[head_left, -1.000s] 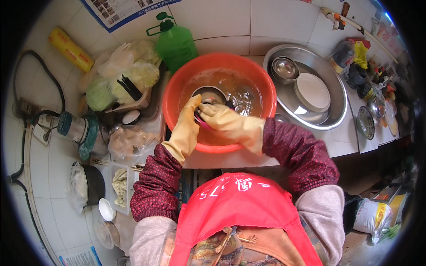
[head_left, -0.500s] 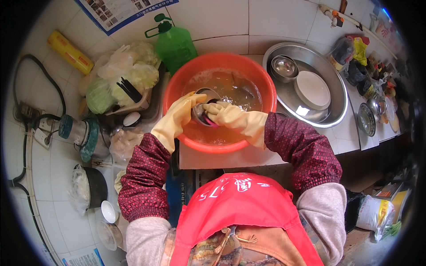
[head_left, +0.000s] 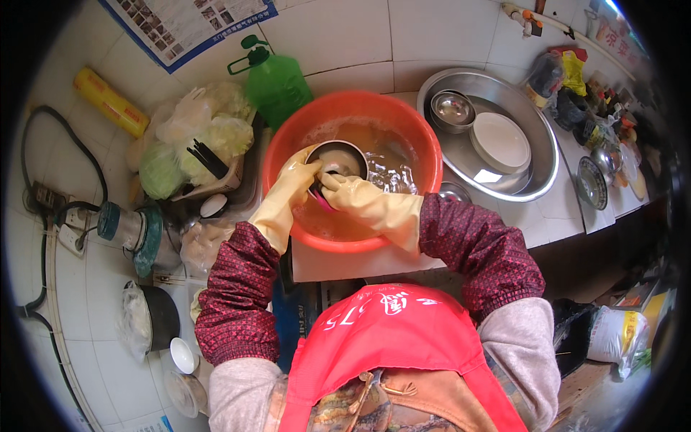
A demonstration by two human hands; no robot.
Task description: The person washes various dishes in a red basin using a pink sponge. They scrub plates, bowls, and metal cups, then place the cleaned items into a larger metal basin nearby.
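Note:
An orange-red plastic basin (head_left: 426, 137) of cloudy, soapy water stands in front of me. Over the water, my left hand (head_left: 289, 186), in a pale yellow rubber glove, is closed on the left rim of a round metal bowl (head_left: 344, 153). The bowl's opening is tilted up. My right hand (head_left: 354, 199), gloved alike, presses at the bowl's near side with its fingers closed round a pink-edged cloth or pad (head_left: 324, 202). Most of that item is hidden under the glove, so its exact kind is unclear.
To the right, a wide steel basin (head_left: 551, 155) holds white plates (head_left: 502, 142) and metal bowls (head_left: 453, 110). A green plastic jug (head_left: 279, 90) stands behind the orange basin. Bagged cabbage (head_left: 162, 171) lies at the left. A patterned bowl (head_left: 592, 183) sits far right.
The metal bowl has turned so its inside faces up more and shows more fully. My right hand has shifted slightly left and down along the bowl's near side.

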